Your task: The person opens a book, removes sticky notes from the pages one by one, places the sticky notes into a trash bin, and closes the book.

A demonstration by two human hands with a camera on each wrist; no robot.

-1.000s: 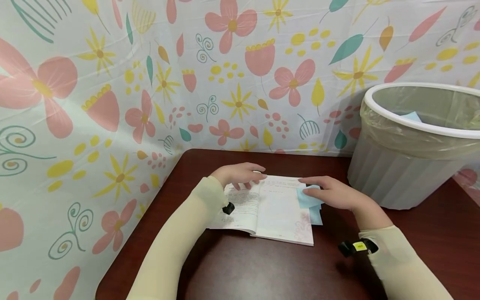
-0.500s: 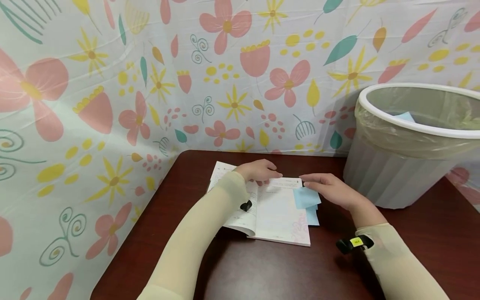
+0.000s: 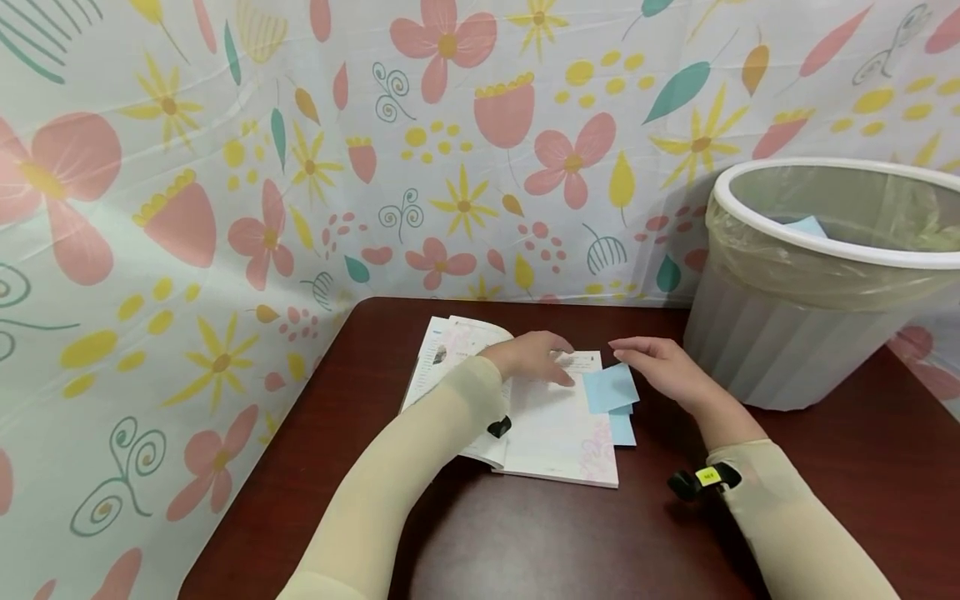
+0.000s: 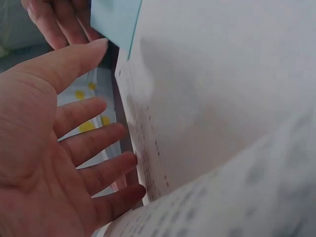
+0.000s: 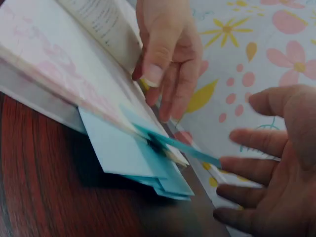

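An open book [image 3: 555, 442] lies on the table, its left pages arched up near the spine. My left hand [image 3: 534, 357] hovers over the top of the right page, fingers spread and loosely bent, holding nothing. In the left wrist view that palm [image 4: 44, 148] faces the page. Several light blue sticky notes [image 3: 611, 388] jut from the right edge of the book; the upper one lies partly on the page. My right hand [image 3: 663, 367] is beside them, fingers extended. In the right wrist view a fingertip [image 5: 227, 164] is right at the corner of a blue note [image 5: 173, 143].
A grey waste bin [image 3: 795, 333] with a clear liner and white rim stands at the right, a blue paper [image 3: 807, 226] inside it. The dark red-brown table [image 3: 540, 542] meets a flower-patterned curtain [image 3: 450, 208] at the back and left.
My left hand has moved right, from the left page across to the right page, and left-hand pages have come over. My right hand has drawn slightly back from the sticky notes, uncovering them.
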